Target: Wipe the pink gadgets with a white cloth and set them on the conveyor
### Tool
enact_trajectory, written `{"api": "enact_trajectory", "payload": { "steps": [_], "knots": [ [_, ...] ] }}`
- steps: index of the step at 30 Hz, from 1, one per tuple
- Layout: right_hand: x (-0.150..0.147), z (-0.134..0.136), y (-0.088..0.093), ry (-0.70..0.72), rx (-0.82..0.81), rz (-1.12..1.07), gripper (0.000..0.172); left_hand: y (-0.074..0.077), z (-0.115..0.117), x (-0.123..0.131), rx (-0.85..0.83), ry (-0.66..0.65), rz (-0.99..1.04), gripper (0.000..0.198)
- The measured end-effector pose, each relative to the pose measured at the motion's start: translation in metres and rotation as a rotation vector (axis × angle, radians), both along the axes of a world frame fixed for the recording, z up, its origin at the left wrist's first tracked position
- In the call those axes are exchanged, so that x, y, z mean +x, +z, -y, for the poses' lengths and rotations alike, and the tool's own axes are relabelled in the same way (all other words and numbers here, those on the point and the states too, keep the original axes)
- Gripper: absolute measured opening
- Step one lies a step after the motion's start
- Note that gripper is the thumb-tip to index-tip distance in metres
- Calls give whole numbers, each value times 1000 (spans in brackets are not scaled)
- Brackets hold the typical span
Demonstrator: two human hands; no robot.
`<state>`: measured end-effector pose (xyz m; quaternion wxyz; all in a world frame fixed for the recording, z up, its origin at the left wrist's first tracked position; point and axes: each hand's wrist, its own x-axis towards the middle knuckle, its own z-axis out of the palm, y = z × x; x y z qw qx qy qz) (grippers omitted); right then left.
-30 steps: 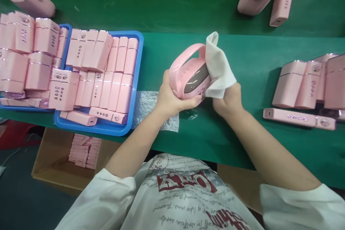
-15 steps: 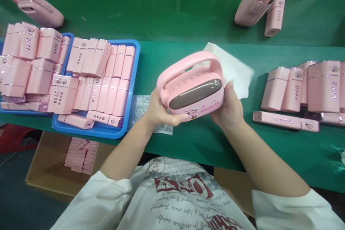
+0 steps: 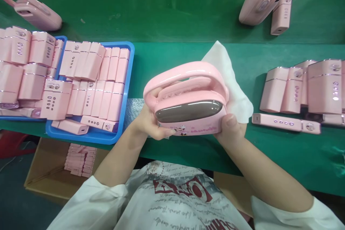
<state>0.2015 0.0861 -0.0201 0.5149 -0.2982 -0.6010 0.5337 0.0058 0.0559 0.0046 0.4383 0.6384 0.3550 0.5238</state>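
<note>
A pink device with a looped carry handle point(image 3: 185, 73), a dark glossy oval panel and a cartoon print is held over the table in front of me. My left hand point(image 3: 151, 124) grips its left end, thumb along the lower front edge and the other fingers mostly hidden. At the opposite end, my right hand point(image 3: 233, 127) has its thumb against the front corner. A white cloth point(image 3: 234, 90) sticks up behind that end, bunched against my right hand; its hold on the cloth is partly hidden. Bubble wrap point(image 3: 133, 109) lies left of the device.
Blue trays point(image 3: 129, 79) with pink button-fronted boxes point(image 3: 91, 61) stand on the left. More such boxes point(image 3: 325, 86) are at the right. Two similar handled devices rest at the back, left point(image 3: 40, 14) and right point(image 3: 258, 3). A carton point(image 3: 51, 167) sits below the table edge.
The device has come lower and closer to me and tilted more level. The white cloth has shifted with my right hand, whose thumb now lies on the front corner.
</note>
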Motion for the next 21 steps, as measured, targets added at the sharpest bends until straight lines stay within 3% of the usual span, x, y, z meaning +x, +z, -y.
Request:
{"api": "enact_trajectory", "payload": {
  "steps": [6,13,15,18,19,21],
  "knots": [
    [1,15,3,-97,23,-22,43,5,-1,4,-295,-93,115,97],
    [-4,7,16,-136,-98,-33,27,1,4,9,-336,-38,153,101],
    [-3,-2,23,-92,-173,-14,33,2,6,10,-335,-12,147,98],
    [-1,-18,28,-7,-232,-17,63,8,10,13,-338,-11,111,85],
    [1,-22,27,9,-215,-21,66,10,12,15,-337,-26,87,84],
    [4,-26,25,-3,-158,-11,51,13,15,20,-377,-25,11,83]
  ]
}}
